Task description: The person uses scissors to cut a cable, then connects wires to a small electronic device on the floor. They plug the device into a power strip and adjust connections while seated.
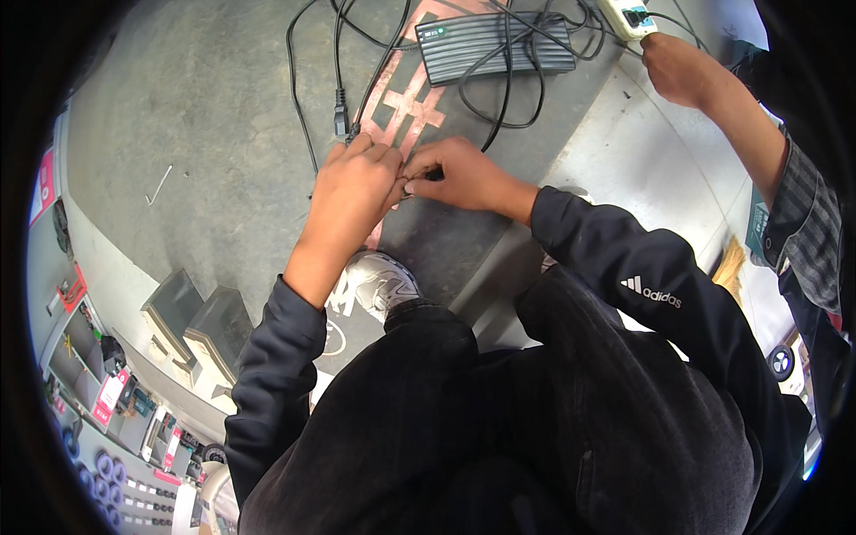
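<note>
My left hand (357, 183) is closed, knuckles up, low over the grey mat. A black cable (379, 76) runs down to its fingers and ends there in a dark connector (354, 131), partly hidden. Against it, my right hand (459, 176) pinches thumb and forefinger on a small dark piece that the fingers mostly cover. Just above the left hand lies a loose black cable plug (341, 116). Farther off is a black ribbed power adapter (496, 49) with a small green light, and tangled black cords cross over it.
At the upper right, another person's hand (675, 69) touches a white power strip (621, 16) with a black plug in it. A bent metal hex key (160, 185) lies on the left. Two dark pedal-like blocks (218, 325) stand near my shoe (379, 283). Shelves (98, 392) line the left side.
</note>
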`<act>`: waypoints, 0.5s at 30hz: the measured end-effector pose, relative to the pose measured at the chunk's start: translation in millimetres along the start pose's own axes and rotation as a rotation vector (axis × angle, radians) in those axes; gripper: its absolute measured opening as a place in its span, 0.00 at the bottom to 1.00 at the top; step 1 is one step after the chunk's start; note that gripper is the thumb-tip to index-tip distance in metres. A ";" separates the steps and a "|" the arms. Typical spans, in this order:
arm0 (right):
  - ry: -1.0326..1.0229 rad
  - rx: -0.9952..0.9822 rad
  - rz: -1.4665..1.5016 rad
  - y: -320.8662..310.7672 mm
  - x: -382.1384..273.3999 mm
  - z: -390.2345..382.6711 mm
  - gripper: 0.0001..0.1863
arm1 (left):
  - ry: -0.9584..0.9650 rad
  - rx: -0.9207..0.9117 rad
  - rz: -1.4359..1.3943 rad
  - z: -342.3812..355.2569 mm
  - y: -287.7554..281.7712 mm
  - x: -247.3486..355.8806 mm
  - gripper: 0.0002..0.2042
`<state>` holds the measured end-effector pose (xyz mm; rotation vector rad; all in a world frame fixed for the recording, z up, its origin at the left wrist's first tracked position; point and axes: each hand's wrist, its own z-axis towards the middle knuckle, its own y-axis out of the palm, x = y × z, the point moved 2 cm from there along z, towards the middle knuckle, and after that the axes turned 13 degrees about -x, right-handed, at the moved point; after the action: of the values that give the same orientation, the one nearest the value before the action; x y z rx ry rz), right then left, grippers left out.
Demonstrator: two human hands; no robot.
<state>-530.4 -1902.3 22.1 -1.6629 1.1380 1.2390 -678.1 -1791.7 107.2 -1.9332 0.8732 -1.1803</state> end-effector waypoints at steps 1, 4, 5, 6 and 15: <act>-0.003 0.002 0.000 0.8 0.3 0.7 0.10 | 0.007 -0.009 0.028 0.3 -1.2 -0.1 0.10; -0.017 -0.001 0.032 2.6 -1.5 2.0 0.10 | -0.080 -0.041 -0.107 -4.0 -4.0 -1.6 0.09; -0.015 0.002 0.048 3.4 -2.6 2.6 0.10 | -0.172 -0.119 -0.199 -3.9 -5.3 -2.9 0.09; -0.010 0.008 0.063 4.6 -2.5 2.8 0.10 | -0.260 -0.198 -0.294 -2.9 -4.9 -4.5 0.09; -0.034 0.050 0.127 12.3 0.2 5.4 0.11 | -0.530 -0.320 -1.150 -11.2 22.9 -33.2 0.05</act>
<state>-543.6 -1901.2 19.9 -1.5478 1.2597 1.3019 -704.5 -1779.0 77.3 -2.9339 -0.4690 -0.9842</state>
